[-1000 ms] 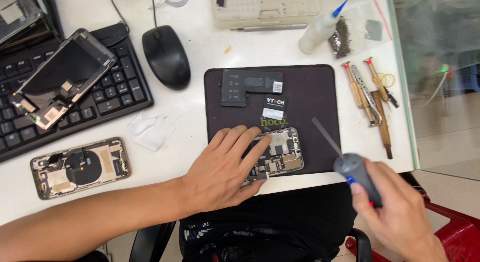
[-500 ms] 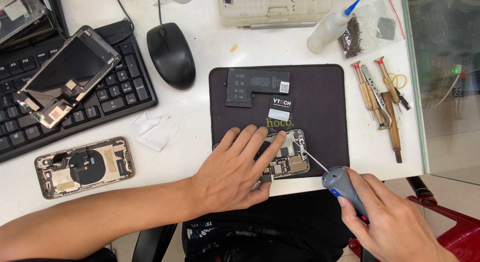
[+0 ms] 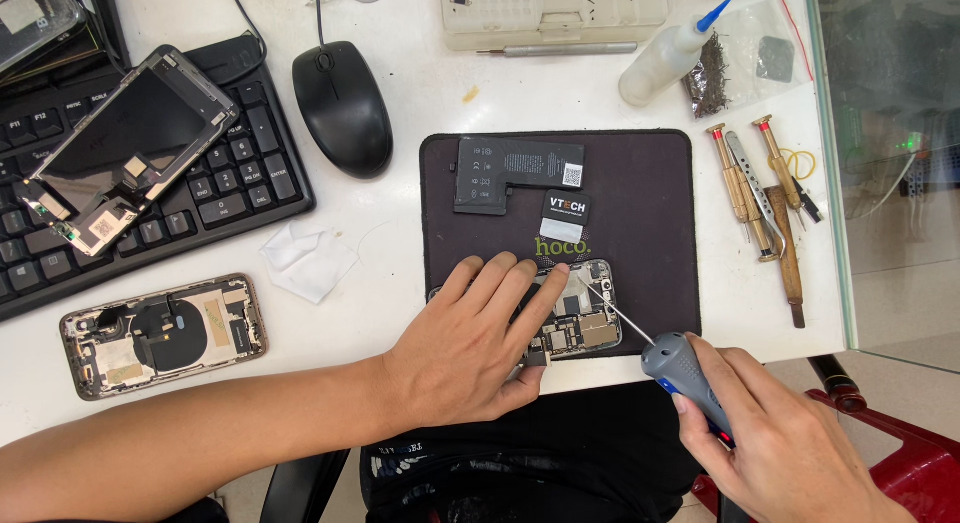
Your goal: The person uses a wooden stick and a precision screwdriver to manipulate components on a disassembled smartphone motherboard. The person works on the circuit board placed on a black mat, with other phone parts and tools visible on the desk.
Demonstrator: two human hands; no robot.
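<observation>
1. The left hand [image 3: 470, 348] lies flat, fingers spread, pressing an opened phone body [image 3: 570, 313] down on the dark work mat [image 3: 640, 213] at the near desk [image 3: 420, 113] edge.
2. The right hand [image 3: 775, 433] is closed around a grey-handled screwdriver [image 3: 680, 368].
3. A second ago the tool hovered off to the right; its tip has now swung in and rests on the phone's upper right corner, so work on a screw there appears under way.
4. A loose battery [image 3: 515, 173] lies farther back on the mat.
</observation>
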